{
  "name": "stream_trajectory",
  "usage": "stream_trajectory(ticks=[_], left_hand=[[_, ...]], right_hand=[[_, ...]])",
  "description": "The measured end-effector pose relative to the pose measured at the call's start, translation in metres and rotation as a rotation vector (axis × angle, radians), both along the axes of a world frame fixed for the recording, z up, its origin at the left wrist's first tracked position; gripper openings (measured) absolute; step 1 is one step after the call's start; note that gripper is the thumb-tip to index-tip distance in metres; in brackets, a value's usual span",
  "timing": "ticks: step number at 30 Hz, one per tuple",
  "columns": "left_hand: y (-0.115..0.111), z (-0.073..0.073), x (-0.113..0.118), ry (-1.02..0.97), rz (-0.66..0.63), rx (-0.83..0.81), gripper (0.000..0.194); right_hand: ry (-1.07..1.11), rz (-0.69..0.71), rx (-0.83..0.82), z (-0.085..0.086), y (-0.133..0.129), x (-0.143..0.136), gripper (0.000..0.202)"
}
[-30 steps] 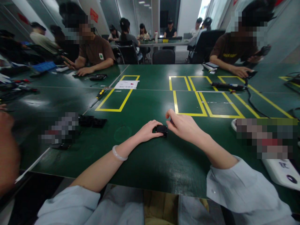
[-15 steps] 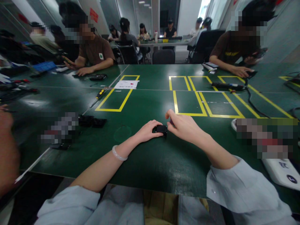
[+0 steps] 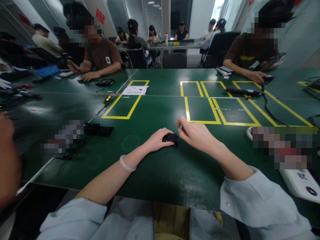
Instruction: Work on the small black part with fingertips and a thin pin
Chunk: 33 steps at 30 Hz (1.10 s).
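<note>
Just ahead of me on the green table, a small black smartwatch (image 3: pixel 172 137) with a dark rectangular screen stands with its face toward me. My left hand (image 3: pixel 158 139) grips it from the left, thumb along the near side and fingers behind. To its right hovers my right hand (image 3: pixel 193 133), the bent index finger and thumb apart and nothing visible between them. The thumb tip is close to the smartwatch's right edge; whether it touches, I cannot tell. Most of the strap is hidden.
Yellow tape outlines (image 3: pixel 202 121) mark the green table (image 3: pixel 160 180). A screwdriver (image 3: pixel 107 101) and a paper sheet (image 3: pixel 136 90) lie beyond my left hand. Black items (image 3: pixel 100 129) are at left, a white device (image 3: pixel 300 183) at right. Co-workers sit opposite; another person's arm (image 3: pixel 8 160) enters at left.
Both my hands and the smartwatch stay practically where they were.
</note>
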<state>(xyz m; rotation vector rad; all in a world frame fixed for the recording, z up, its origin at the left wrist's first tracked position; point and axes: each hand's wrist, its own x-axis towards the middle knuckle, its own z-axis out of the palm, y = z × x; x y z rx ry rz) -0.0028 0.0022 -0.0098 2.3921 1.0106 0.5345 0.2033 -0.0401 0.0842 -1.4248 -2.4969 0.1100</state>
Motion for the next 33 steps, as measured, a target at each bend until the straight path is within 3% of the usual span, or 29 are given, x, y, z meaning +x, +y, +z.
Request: stream_trajectory(ticks=[33], left_hand=[[0.0011, -0.0036, -0.0003, 0.010, -0.003, 0.030, 0.038]], right_hand=[[-0.029, 0.000, -0.007, -0.0011, 0.0013, -0.0008, 0.024]])
